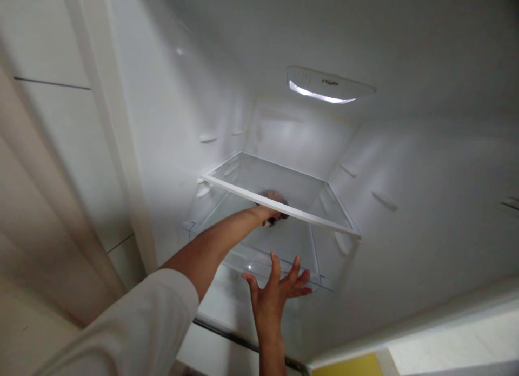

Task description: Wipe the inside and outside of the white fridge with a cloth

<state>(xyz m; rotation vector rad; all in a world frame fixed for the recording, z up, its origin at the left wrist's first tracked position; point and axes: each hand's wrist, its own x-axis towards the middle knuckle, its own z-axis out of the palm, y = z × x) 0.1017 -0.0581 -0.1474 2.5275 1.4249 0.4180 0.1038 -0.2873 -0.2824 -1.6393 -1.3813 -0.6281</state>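
Observation:
My left hand [273,209] reaches under a white-framed glass shelf [279,173] inside a refrigerator. It is closed around a crumpled, dark-patterned cloth [271,222], partly seen through the glass. Below that shelf is a clear plastic drawer or tray [251,261], and the cloth is over its inside; whether it touches the bottom I cannot tell. My right hand [275,284] is in front of the clear front edge, fingers spread and holding nothing.
A lit lamp cover [330,85] is set in the refrigerator's ceiling. Shelf-support ridges [208,139] project from the side walls. Tall pale panels [52,121] stand to the left. Something yellow [348,367] shows at the bottom right.

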